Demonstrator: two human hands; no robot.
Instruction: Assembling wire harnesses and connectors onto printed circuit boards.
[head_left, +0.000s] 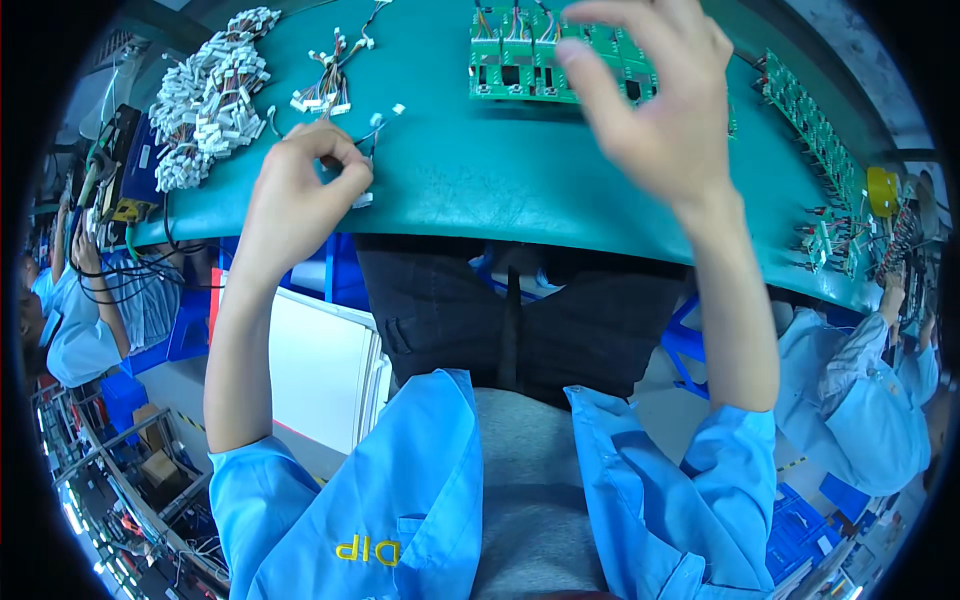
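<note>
My left hand point(305, 190) is closed in a pinch over the near part of the bench, fingertips on a short wire harness point(374, 135). White connectors show on both sides of those fingers. Just beyond it lies a small bunch of wire harnesses point(328, 85) with white plugs. Raised over the green circuit board panel point(490, 85), my right hand point(655, 105) has its thumb and forefinger apart, slightly blurred, with nothing visible between them. Several coloured wires are plugged in along the panel's far left part. The hand hides part of the panel's right side.
A big heap of white-plugged harnesses point(215, 100) covers the far left of the green bench point(440, 180). More circuit boards point(815, 125) line its right edge, near a yellow roll point(882, 192). A blue box point(145, 160) and black cables stand left. Co-workers sit on both sides.
</note>
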